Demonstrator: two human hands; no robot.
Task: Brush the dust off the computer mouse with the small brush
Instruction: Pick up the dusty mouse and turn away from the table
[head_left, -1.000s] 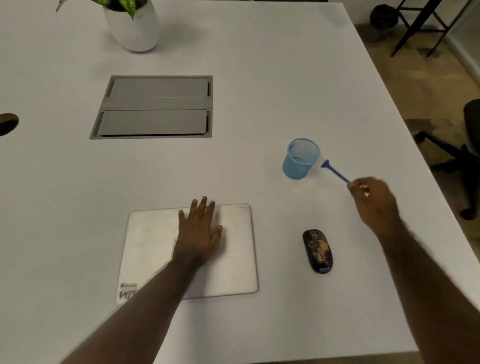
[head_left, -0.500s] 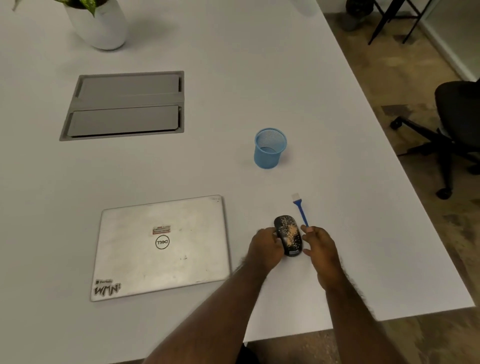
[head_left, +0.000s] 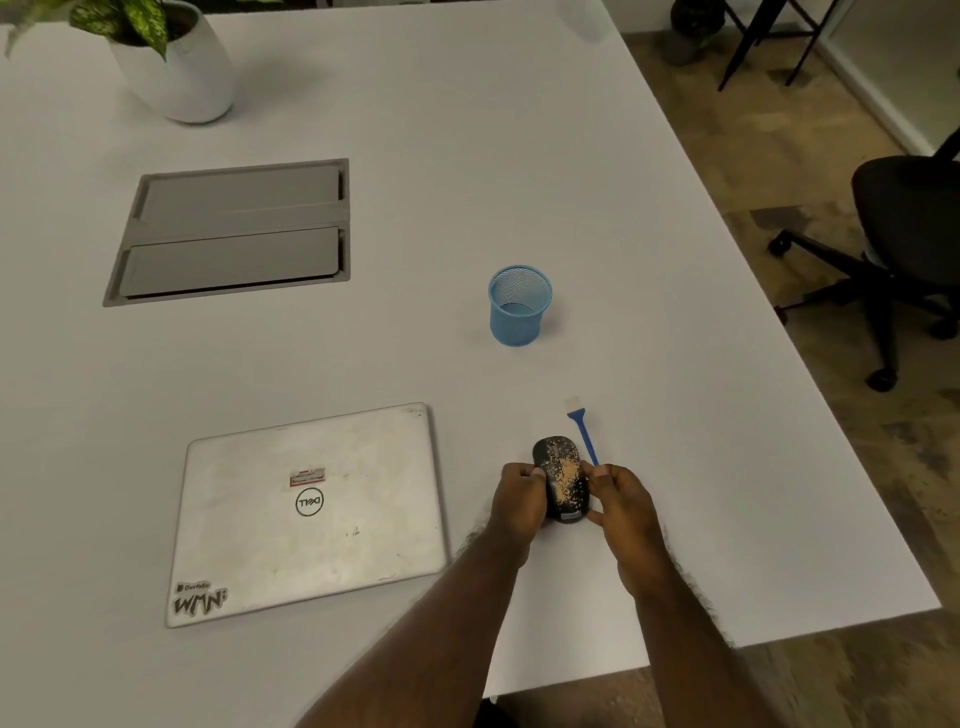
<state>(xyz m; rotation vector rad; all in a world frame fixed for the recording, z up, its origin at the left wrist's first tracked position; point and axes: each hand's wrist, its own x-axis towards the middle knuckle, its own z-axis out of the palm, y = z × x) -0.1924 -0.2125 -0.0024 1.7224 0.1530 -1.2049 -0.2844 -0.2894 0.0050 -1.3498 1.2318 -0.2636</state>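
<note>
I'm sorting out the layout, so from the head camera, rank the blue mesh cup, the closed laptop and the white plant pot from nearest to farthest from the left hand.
From the left hand:
1. Closed laptop, just to its left.
2. Blue mesh cup, ahead of it, mid-table.
3. White plant pot, at the far left corner.

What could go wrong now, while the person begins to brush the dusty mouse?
1. The mouse is thickly speckled; brushed-off dust may land on the table or the laptop beside it.
2. The right hand pinches the brush at its very end, so control may be weak.
</note>
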